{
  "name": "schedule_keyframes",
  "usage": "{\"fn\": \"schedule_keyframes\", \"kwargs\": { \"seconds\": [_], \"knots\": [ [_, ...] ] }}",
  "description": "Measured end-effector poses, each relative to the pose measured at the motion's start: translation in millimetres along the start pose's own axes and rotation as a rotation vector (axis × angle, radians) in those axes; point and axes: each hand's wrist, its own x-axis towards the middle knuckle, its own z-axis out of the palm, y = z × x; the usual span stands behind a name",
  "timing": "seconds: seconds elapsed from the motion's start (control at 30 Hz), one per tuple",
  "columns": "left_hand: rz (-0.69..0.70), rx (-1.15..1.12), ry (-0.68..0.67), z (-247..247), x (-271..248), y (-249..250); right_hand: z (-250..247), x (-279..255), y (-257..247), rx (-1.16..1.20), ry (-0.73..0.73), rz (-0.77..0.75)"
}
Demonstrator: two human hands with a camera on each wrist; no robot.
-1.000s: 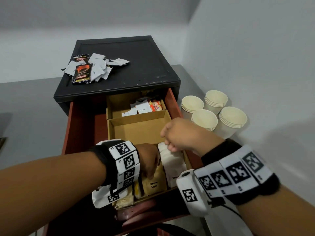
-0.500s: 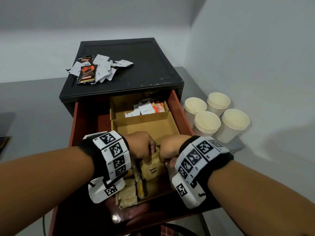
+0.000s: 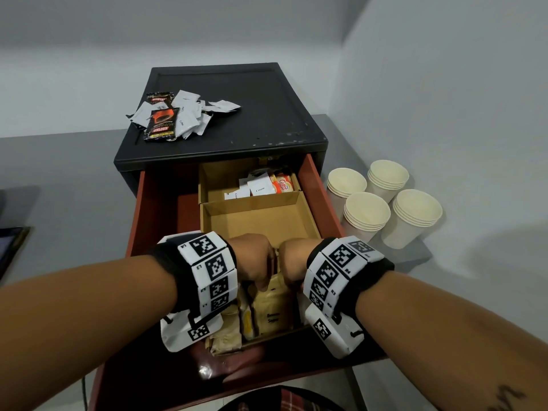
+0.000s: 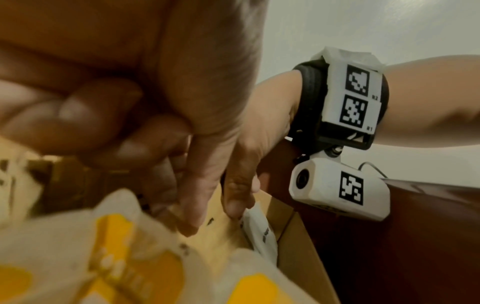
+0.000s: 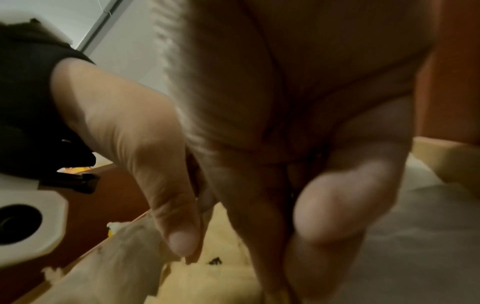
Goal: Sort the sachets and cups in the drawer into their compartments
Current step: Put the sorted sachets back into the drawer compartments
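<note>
The red drawer (image 3: 321,197) is open and holds cardboard compartments. In the front one stand tan brown sugar sachets (image 3: 274,312), yellow-and-white sachets (image 3: 247,320), kraft sachets (image 3: 226,333) and white sachets (image 4: 262,232). My left hand (image 3: 257,269) and right hand (image 3: 290,269) meet knuckle to knuckle over the brown sugar sachets and grip their top edges with curled fingers. In the right wrist view the left thumb (image 5: 180,238) lies on a sachet edge beside the right fingers (image 5: 275,246). The back compartment holds creamer sachets (image 3: 262,185).
Four stacks of paper cups (image 3: 367,213) stand on the grey surface to the right of the drawer, close to the wall. A heap of loose white and black sachets (image 3: 181,118) lies on the black cabinet top (image 3: 261,114). The middle compartment (image 3: 258,223) shows its cardboard floor.
My right hand has come left from the white sachets to the brown sugar sachets and met the left hand. My left hand has shifted onto the top of that same stack.
</note>
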Motion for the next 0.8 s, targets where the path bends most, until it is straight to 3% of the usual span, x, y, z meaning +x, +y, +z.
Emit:
{"fn": "schedule_keyframes", "kwargs": {
  "seconds": [0.33,0.5,0.63,0.8],
  "knots": [
    [-0.033,0.055,-0.012,3.7,3.3,5.9,1.6,7.1,5.2,0.142,0.058,-0.038],
    [-0.033,0.056,-0.003,5.3,1.3,8.7,1.1,13.5,9.0,0.158,0.015,-0.026],
    [0.006,0.150,0.030,7.2,-2.8,12.8,-6.3,15.4,15.2,0.273,0.194,-0.017],
    [0.015,0.234,0.070,10.4,-6.3,14.4,-10.8,23.6,12.4,0.153,0.300,-0.055]
  ]
}}
